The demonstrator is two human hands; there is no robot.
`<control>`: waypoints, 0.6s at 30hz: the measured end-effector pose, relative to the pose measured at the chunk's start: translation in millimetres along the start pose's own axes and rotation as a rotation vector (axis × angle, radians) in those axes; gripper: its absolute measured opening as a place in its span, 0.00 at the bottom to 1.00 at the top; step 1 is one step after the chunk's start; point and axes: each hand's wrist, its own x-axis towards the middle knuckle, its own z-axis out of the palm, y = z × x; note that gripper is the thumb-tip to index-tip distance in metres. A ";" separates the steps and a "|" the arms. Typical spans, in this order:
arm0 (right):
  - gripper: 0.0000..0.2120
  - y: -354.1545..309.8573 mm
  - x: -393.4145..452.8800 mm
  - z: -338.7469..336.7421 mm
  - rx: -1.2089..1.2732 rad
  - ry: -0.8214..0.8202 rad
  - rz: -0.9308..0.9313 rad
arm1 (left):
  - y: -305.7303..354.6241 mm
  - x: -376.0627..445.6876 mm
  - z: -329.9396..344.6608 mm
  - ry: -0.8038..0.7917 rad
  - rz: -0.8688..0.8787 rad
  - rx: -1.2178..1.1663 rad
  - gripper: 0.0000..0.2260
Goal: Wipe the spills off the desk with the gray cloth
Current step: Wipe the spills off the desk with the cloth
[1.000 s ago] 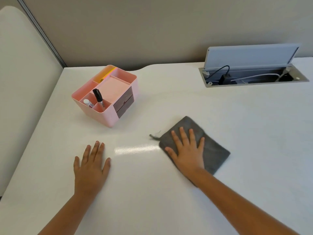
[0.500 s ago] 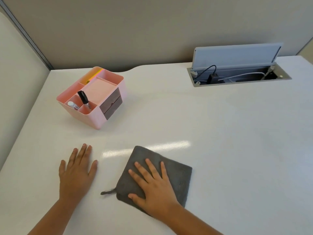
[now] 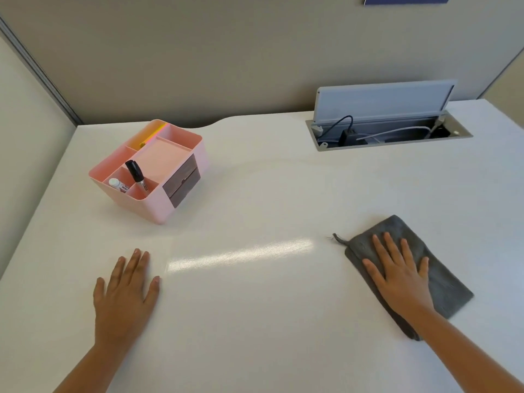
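While pressed palm-down with fingers spread, right hand flat on gray cloth, gripping nothing, just pinning it to desk at right-front. Left hand likewise flat and splayed on bare desk at left-front, well apart from cloth. Behind left hand: pink organizer with black marker; open cable tray at far right.
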 end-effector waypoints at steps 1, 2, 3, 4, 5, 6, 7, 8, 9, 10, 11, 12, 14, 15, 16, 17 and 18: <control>0.30 -2.6 -2.2 0.7 -0.001 -0.004 0.011 | -0.1 0.3 0.2 0.003 0.000 0.002 0.32; 0.29 -6.3 -5.1 1.1 -0.004 -0.005 0.020 | 0.3 -0.3 0.6 0.004 -0.001 0.003 0.32; 0.29 -11.6 -8.5 2.3 -0.007 -0.004 0.027 | 0.4 -0.6 0.7 0.006 0.000 0.006 0.31; 0.29 -17.1 -12.8 4.2 -0.013 -0.003 0.025 | 0.9 -0.8 0.9 0.010 0.002 0.006 0.31; 0.30 -23.8 -18.3 6.4 -0.022 -0.004 0.010 | 1.5 -1.0 0.8 0.015 0.001 0.004 0.31; 0.31 -32.9 -24.4 8.3 -0.028 -0.010 -0.013 | 2.3 -0.9 0.3 0.016 0.000 0.002 0.31; 0.32 -44.5 -31.4 10.4 -0.033 -0.020 -0.043 | 3.0 -0.9 0.0 0.013 -0.001 0.001 0.31; 0.32 -59.0 -39.4 12.1 -0.045 -0.030 -0.076 | 3.4 -1.5 -0.4 0.010 -0.001 0.000 0.31; 0.33 -76.1 -48.6 13.4 -0.064 -0.036 -0.119 | 3.6 -1.9 -0.6 0.011 0.002 -0.001 0.31; 0.33 -95.7 -58.6 13.6 -0.082 -0.040 -0.173 | 3.8 -2.2 -0.9 0.013 0.006 0.000 0.31; 0.33 -116.0 -69.1 13.8 -0.090 -0.035 -0.236 | 4.2 -2.7 -1.2 0.014 0.008 0.003 0.31; 0.32 -136.4 -80.1 15.2 -0.093 -0.046 -0.309 | 4.4 -3.0 -1.9 0.013 0.007 0.006 0.31; 0.31 -173.7 -104.1 21.5 -0.105 -0.070 -0.447 | 5.1 -2.4 -3.5 0.010 0.006 0.005 0.31; 0.32 -189.5 -116.3 26.0 -0.107 -0.090 -0.501 | 5.0 -2.1 -4.0 0.010 0.007 0.005 0.32; 0.32 -203.5 -127.7 30.5 -0.112 -0.114 -0.549 | 4.8 -1.6 -4.3 0.010 0.011 0.007 0.32; 0.33 -215.8 -138.3 34.2 -0.126 -0.137 -0.600 | 3.7 -1.9 -4.8 0.011 0.015 0.011 0.32; 0.33 -225.5 -147.2 36.4 -0.150 -0.159 -0.649 | 2.9 -1.7 -5.0 0.009 0.023 0.015 0.32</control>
